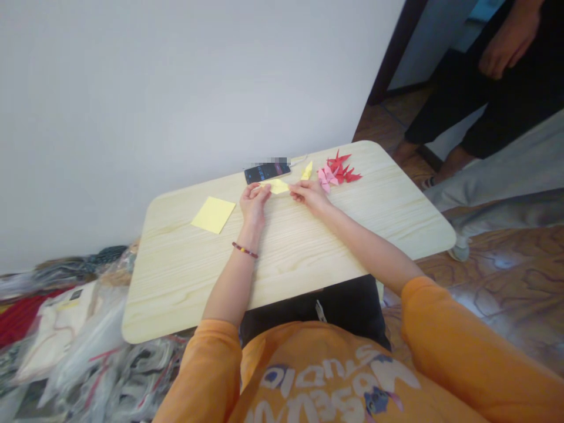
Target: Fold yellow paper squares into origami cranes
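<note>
A folded piece of yellow origami paper [278, 186] is stretched between my two hands, just above the table. My left hand [254, 201] pinches its left end, and my right hand [309, 195] grips the right end between thumb and fingers. Left of my hands lies a flat yellow paper square [214, 214]. Beyond my right hand rests a small folded yellow paper piece [307, 171]. Beside it are a pink origami crane [327, 177] and several red paper cranes [340, 168], bunched together and partly overlapping.
A phone [267, 171] with a lit screen lies at the back of the light wooden table [189, 282], close to the wall. Bagged clothing [79, 346] is piled on the floor at left. People stand at right, one with a hand [511, 44] hanging down.
</note>
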`<action>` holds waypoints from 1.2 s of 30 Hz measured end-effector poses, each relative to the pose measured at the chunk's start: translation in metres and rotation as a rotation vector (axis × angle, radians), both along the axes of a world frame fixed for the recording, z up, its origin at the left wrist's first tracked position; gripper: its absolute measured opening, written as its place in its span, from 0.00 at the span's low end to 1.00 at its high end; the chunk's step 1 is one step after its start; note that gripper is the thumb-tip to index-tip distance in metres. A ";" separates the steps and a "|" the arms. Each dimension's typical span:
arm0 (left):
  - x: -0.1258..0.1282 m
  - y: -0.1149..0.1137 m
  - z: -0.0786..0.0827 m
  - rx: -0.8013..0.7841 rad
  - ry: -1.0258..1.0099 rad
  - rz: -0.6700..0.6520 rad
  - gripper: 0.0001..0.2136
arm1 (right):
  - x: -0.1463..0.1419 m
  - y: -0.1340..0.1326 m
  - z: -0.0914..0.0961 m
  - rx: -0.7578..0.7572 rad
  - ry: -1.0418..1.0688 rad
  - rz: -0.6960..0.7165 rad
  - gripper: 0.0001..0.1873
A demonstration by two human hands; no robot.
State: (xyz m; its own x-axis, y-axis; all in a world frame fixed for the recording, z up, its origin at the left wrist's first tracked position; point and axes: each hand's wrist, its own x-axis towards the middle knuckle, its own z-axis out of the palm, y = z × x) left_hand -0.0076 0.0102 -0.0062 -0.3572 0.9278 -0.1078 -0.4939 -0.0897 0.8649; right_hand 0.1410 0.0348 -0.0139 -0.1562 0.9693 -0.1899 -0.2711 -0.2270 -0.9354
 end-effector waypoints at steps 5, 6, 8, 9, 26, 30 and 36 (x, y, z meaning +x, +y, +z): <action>-0.020 0.007 -0.005 -0.029 -0.010 0.121 0.12 | 0.003 0.003 0.002 -0.041 0.012 -0.050 0.10; -0.025 0.008 -0.005 -0.037 0.016 0.143 0.12 | 0.005 0.004 0.002 -0.047 0.016 -0.069 0.10; -0.031 0.008 -0.004 -0.003 0.031 0.167 0.13 | 0.006 0.006 0.003 -0.051 0.027 -0.100 0.10; -0.030 0.007 -0.002 0.007 0.016 0.181 0.14 | 0.007 0.006 0.003 -0.047 0.035 -0.109 0.10; 0.002 -0.009 0.002 0.027 0.296 -0.084 0.19 | 0.002 -0.006 0.007 0.265 -0.194 -0.013 0.11; 0.006 -0.012 0.003 0.073 0.405 -0.140 0.18 | 0.002 -0.005 0.007 0.379 -0.254 -0.020 0.09; 0.008 -0.012 0.001 0.075 0.449 -0.191 0.18 | 0.002 -0.002 0.003 0.336 -0.257 0.011 0.07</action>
